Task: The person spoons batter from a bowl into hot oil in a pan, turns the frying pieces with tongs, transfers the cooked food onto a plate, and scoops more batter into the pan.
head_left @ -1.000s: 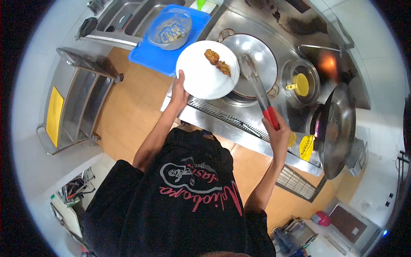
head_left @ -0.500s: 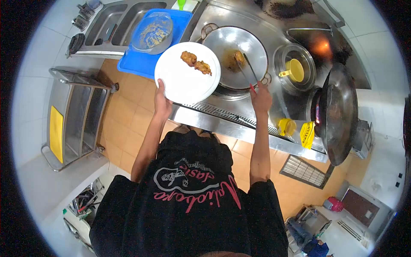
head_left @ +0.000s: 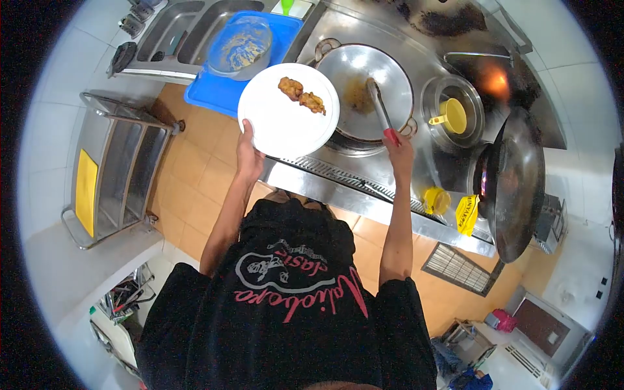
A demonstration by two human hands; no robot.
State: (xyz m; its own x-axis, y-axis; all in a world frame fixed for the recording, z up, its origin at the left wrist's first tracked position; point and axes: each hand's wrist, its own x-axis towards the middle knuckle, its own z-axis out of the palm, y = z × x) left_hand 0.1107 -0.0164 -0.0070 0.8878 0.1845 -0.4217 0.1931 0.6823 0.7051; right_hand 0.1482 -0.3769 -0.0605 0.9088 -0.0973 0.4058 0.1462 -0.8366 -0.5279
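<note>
My left hand (head_left: 249, 155) grips the lower left rim of a white plate (head_left: 279, 127). Two pieces of browned fried food (head_left: 301, 95) lie on the plate, close together. My right hand (head_left: 400, 151) is closed round the red handle of metal tongs (head_left: 382, 112). The tongs' tips are over a wide pan (head_left: 396, 84) with brownish oil at its middle. Whether the tips hold anything cannot be made out. The plate overlaps the pan's left edge in view.
A glass bowl (head_left: 239, 49) with batter remains stands on a blue tray (head_left: 211, 97). Right of the pan are a yellow cup (head_left: 455, 116) in a metal bowl, a yellow packet (head_left: 467, 215) and a large dark wok (head_left: 520, 188). A metal cart (head_left: 123, 172) stands left.
My right hand with the tongs first moved up over the pan, and the tongs have since turned. A fried piece seen between their tips half a second ago no longer shows clearly.
</note>
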